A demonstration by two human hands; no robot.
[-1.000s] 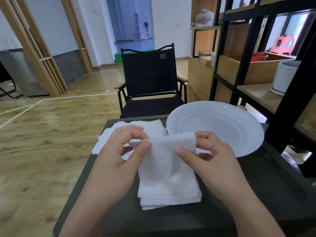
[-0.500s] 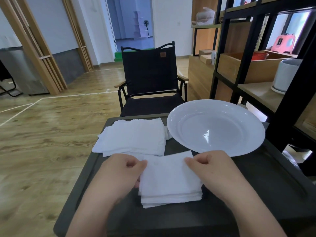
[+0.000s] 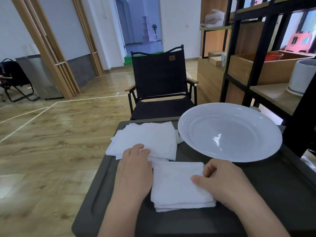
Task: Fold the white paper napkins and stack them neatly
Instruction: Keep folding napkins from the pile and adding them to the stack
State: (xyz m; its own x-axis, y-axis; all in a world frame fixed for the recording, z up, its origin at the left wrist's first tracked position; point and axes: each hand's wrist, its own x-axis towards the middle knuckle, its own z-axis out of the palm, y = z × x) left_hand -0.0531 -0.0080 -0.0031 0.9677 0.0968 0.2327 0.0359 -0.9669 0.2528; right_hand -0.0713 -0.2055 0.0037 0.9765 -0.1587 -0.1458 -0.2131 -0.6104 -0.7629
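White paper napkins, split between two piles on a dark table (image 3: 266,190), with the white plate (image 3: 230,132) as landmark: folded stack (image 3: 179,185) lying just in front of the plate's near rim, layered edges showing along its near side; loose, unfolded pile (image 3: 147,139) lying to the left of the plate, its right edge almost touching the rim. Right hand (image 3: 224,183) resting on the right side of the folded stack, thumb (image 3: 199,179) laid flat on the top sheet and the other fingers curled at the far right corner, apparently pinning the stack rather than lifting it; whether those fingers pinch a layer cannot be told. Left hand (image 3: 135,171) placed left of the stack, palm down, fingers fairly straight and reaching onto the near edge of the unfolded pile, touching its top sheet; no clear pinch visible yet. Plate bare, holding nothing. Black folding chair (image 3: 159,82) standing beyond the table, behind the plate. Step in hand, by the look of it: a fold just laid on the stack and squared, and the reach for a fresh sheet begun. Next move likely calling for a light pinch at one corner to peel away a single napkin without dragging the ones beneath, while keeping the folded stack steady and its edges aligned
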